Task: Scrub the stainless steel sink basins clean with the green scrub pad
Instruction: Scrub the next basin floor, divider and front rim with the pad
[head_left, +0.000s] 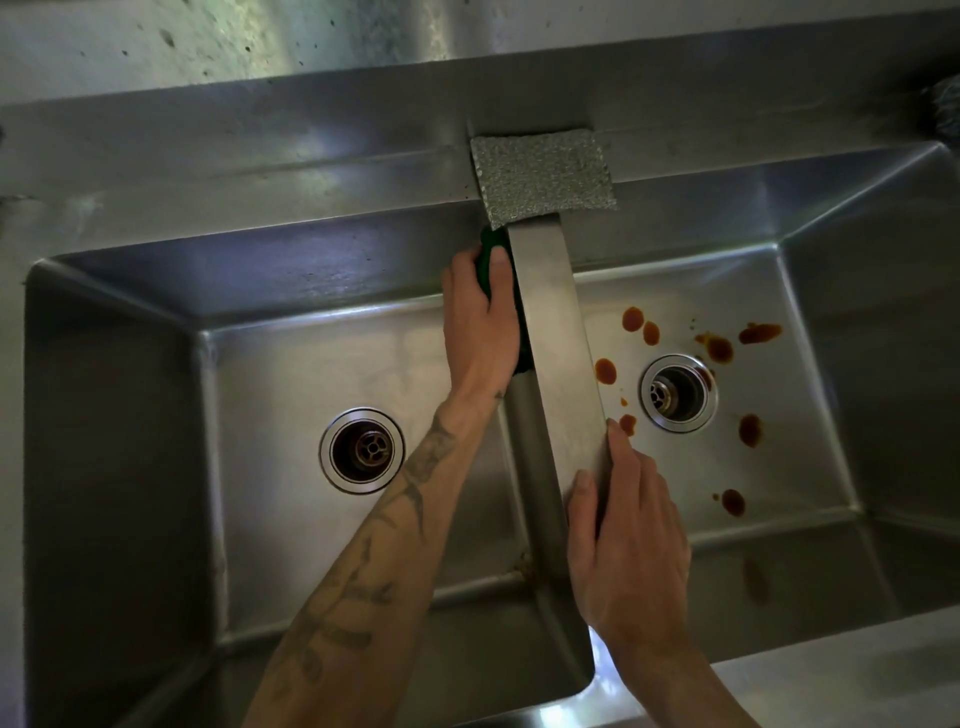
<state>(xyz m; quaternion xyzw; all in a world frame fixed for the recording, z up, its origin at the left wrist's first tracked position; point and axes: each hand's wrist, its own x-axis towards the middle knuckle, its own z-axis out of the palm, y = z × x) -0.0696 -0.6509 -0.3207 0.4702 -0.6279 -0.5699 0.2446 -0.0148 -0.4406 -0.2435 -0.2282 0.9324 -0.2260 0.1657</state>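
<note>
While the sink (260, 171) fills almost the whole view, its two basins differ. The left basin (291, 374) shows a dull, unspotted floor. The right basin (691, 467) carries scattered reddish-brown stains (719, 349) around its drain (678, 392).

Between them runs the divider (558, 338), front to back, and both hands are at it. The left hand (480, 322) is curled round the green scrub pad (491, 244) and presses it against the divider's left wall, toward the back. The pad's long axis lies along the divider, and green shows above the fingers and below the palm. The right hand (628, 540) holds nothing. It rests nearer the front, thumb on the divider's top and straight fingers along its right edge, apparently bracing.

The stains lie to the right of the pad, across the divider, so the left hand would probably have to lift the pad over that ridge to reach them. The right hand is nearer the stains, touching none that I can see, and sits partly in that path.

A grey pad (543, 174) lies on the back ledge, over the divider's far end and just beyond the green one. The left drain (362, 450) is well apart from both hands.
</note>
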